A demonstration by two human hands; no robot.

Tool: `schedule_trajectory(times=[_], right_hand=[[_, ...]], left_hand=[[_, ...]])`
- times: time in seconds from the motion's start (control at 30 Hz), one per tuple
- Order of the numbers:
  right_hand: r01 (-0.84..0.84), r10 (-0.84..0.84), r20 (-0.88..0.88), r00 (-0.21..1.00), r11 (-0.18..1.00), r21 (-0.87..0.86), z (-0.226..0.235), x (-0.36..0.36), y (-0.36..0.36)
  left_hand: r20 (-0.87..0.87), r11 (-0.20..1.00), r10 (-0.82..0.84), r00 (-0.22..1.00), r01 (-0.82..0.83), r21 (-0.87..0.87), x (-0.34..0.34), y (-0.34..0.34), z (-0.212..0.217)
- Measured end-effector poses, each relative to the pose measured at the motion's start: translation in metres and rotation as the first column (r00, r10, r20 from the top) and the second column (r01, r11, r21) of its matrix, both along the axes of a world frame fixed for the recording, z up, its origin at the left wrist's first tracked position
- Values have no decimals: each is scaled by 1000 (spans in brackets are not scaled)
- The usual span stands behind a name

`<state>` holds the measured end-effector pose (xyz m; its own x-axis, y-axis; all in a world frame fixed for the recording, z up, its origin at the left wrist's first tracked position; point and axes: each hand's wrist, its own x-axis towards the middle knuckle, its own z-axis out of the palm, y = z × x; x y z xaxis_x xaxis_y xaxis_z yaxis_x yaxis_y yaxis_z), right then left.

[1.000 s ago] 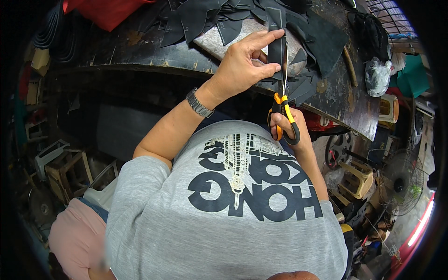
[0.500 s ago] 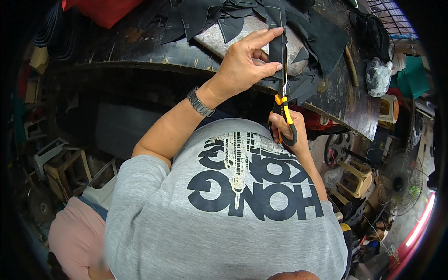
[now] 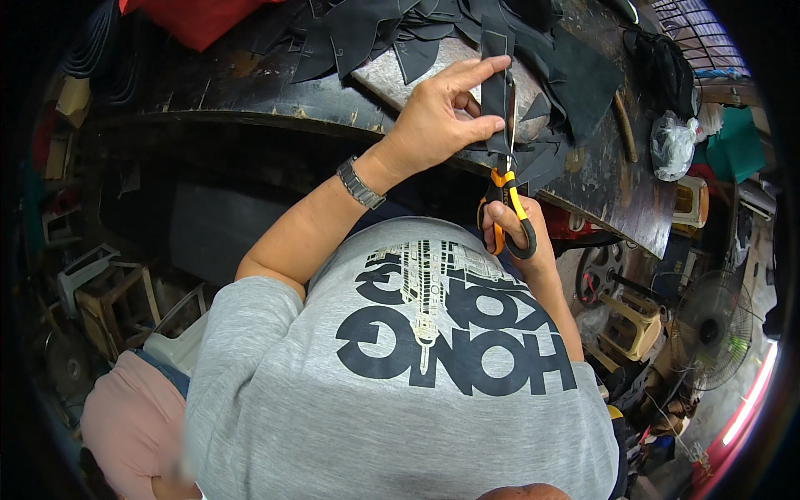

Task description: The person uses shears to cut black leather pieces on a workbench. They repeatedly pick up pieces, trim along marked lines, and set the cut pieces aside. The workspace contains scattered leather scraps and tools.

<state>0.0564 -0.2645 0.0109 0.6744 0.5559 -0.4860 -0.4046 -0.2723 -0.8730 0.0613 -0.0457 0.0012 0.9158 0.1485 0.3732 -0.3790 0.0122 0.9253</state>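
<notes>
My left hand (image 3: pixel 442 112) reaches over the table edge and pinches a narrow black strip of leather-like material (image 3: pixel 494 96) between forefinger and thumb. Pale marked lines show on the strip's upper part. Below and to the right, my right hand (image 3: pixel 529 225) grips scissors (image 3: pixel 518 208) with yellow, orange and black handles. Their blades point away from me along the strip's right edge, close to my left fingertips. How far the blades are apart is hard to make out. Under the strip lies a pale, worn board (image 3: pixel 387 79).
Many black cut pieces (image 3: pixel 354 33) are heaped across the far side of the dark table (image 3: pixel 275 104). A larger black sheet (image 3: pixel 587 79), a wooden stick (image 3: pixel 625 125) and a clear plastic bag (image 3: pixel 673 146) lie rightward. A fan (image 3: pixel 708 329) stands lower right; a person in pink (image 3: pixel 137 417) is lower left.
The view has shifted slightly. Both hands keep their holds on the strip and scissors; the scissors have turned a little, with more metal showing near the pivot.
</notes>
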Motion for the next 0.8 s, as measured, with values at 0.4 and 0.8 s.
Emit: schedule_trajectory(times=[0.4,0.8], right_hand=[[10,-10,4,1000,999,-37,-2,-3,1],[-43,45,24,999,995,-89,-1,-6,2]], left_hand=[[-24,997,52,998,-50,57,-4,-2,-4],[-39,995,100,994,-101,-25,4,7,-8]])
